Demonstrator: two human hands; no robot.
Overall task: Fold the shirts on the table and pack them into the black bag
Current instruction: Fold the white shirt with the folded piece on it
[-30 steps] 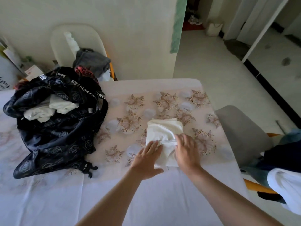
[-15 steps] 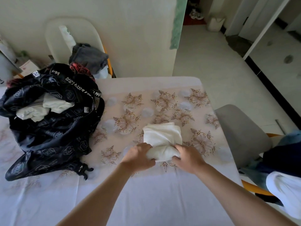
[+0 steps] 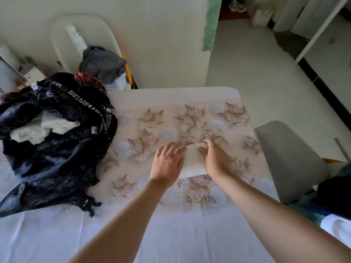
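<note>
A white shirt [image 3: 191, 162], folded into a small thick packet, lies on the flowered tablecloth near the middle of the table. My left hand [image 3: 167, 164] lies flat on its left half with the fingers spread. My right hand [image 3: 215, 161] lies on its right half, fingers pointing away toward the far edge of the packet. Both hands cover much of the shirt. The black bag [image 3: 57, 145] with white lettering sits open at the table's left side, with white cloth [image 3: 43, 126] inside it.
The table [image 3: 171, 234] has a white cover in front. A grey chair [image 3: 288, 158] stands at the right edge with dark and white clothes [image 3: 336, 205] beside it. A white chair [image 3: 83, 40] holding grey cloth [image 3: 103, 62] stands behind the bag.
Both hands gripped the near end of the shirt and brought it over the far part. They now lie flat on a shorter, thicker packet.
</note>
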